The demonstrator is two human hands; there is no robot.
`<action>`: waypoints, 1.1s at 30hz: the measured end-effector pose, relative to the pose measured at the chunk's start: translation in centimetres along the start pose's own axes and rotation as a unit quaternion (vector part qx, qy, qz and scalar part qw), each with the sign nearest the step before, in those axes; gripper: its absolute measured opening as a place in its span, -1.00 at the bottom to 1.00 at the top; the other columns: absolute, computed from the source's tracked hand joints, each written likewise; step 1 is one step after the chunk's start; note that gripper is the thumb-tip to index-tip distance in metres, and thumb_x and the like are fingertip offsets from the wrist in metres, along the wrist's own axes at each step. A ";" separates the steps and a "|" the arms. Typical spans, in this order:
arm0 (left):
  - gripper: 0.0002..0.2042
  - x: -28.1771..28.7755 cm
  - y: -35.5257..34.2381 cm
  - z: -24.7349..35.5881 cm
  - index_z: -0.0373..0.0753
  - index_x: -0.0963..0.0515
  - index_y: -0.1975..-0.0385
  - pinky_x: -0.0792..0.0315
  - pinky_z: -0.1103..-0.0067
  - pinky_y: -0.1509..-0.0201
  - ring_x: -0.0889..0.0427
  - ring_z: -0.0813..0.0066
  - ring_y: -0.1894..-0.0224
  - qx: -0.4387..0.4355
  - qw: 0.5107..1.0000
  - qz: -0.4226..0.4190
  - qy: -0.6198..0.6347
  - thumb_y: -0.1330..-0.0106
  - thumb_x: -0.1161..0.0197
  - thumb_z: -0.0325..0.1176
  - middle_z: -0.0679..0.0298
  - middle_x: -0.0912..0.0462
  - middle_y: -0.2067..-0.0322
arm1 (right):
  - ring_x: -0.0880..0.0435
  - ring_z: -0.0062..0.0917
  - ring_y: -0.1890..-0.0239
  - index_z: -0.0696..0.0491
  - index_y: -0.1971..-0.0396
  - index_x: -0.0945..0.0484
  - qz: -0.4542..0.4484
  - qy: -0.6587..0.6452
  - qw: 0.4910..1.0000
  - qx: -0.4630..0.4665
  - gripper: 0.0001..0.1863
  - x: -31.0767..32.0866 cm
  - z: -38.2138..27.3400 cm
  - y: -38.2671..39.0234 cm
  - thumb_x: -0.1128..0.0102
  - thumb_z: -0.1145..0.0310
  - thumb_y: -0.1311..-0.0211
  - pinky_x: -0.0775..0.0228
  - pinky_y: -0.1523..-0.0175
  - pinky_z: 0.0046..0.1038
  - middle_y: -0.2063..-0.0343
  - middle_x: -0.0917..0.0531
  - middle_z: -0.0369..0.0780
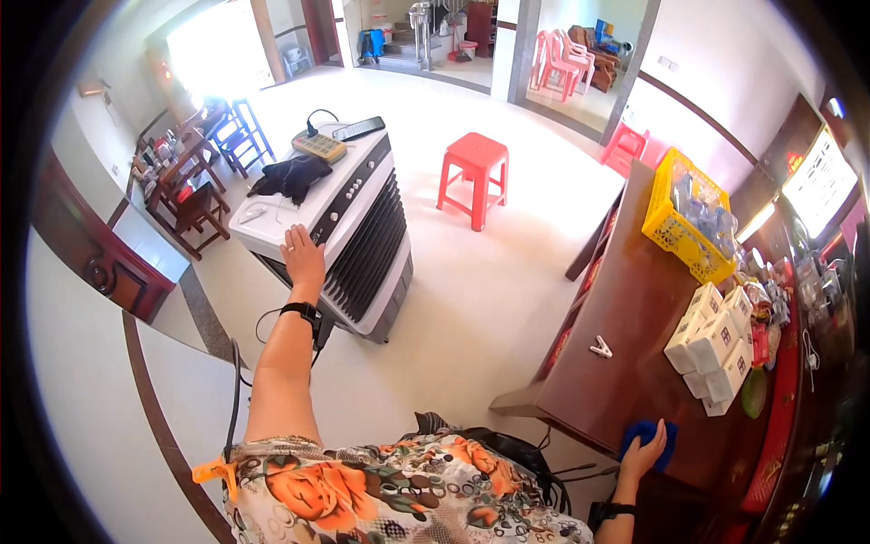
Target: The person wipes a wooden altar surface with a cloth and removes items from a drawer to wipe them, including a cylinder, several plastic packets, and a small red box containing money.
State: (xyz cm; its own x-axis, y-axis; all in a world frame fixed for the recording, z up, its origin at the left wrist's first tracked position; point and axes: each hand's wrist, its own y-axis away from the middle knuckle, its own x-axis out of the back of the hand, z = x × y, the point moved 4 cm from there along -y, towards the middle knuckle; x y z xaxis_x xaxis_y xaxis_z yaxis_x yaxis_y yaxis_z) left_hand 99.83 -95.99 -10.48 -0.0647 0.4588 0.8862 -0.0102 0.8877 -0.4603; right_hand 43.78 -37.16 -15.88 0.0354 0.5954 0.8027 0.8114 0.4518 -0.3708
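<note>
With fingers stretched out, my left hand (304, 256) touches the near top edge of a white and grey air cooler (362, 272), holding nothing. On the cooler's top lie a crumpled black cloth (294, 178), a yellow power strip (319, 147) with a black plug in it, a grey remote control (359, 129) and a small white item (253, 214). Over to the right, my right hand (643, 453) is closed on a blue cloth (666, 444), pressed to the near end of a dark red-brown wooden table (616, 399). A white clip (600, 346) lies on that table.
The table also bears stacked white tissue packs (716, 349) and a yellow crate (666, 231) of clear bottles. A red plastic stool (476, 172) stands on the pale floor beyond the cooler. Wooden furniture (190, 204) is at the left wall. A black cable hangs near my left arm.
</note>
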 end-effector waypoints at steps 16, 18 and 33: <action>-0.63 0.4 -1.1 -3.8 -0.18 -0.46 -0.04 -0.39 0.44 -0.20 -0.45 0.25 -0.16 -0.130 0.984 0.111 0.048 -0.21 -0.26 -0.38 0.25 -0.52 -0.07 | -0.31 -0.12 -0.26 0.12 -0.04 -0.42 0.032 0.015 0.999 0.016 -0.47 0.5 0.8 0.1 -0.15 0.63 0.04 -0.08 -0.35 -0.16 -0.18 -0.44 -0.10; -0.64 0.4 -1.0 -4.1 -0.21 -0.44 -0.04 -0.39 0.43 -0.20 -0.45 0.23 -0.16 -0.125 0.986 0.102 0.045 -0.23 -0.24 -0.39 0.22 -0.51 -0.07 | -0.32 -0.12 -0.26 0.12 -0.04 -0.43 0.035 0.016 0.999 0.008 -0.48 0.7 1.0 0.2 -0.14 0.64 0.04 -0.09 -0.35 -0.17 -0.17 -0.44 -0.10; -0.75 0.2 -1.3 -12.0 -0.22 -0.40 0.06 -0.46 0.43 -0.11 -0.49 0.21 -0.12 -0.028 0.997 0.046 -0.056 -0.27 -0.10 -0.52 0.16 -0.50 0.01 | -0.33 -0.14 -0.26 0.16 -0.03 -0.43 0.033 0.021 0.999 -0.002 -0.45 0.2 3.6 -0.3 -0.11 0.65 0.10 -0.09 -0.35 -0.18 -0.17 -0.43 -0.08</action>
State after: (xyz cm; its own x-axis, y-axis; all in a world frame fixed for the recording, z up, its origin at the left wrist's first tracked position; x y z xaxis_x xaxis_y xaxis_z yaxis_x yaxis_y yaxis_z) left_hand 111.83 -96.56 -9.06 -0.1734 0.5334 0.8279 0.0556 0.8446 -0.5325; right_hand 41.44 -34.73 -17.28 0.1128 0.5960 0.7950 0.8092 0.4092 -0.4216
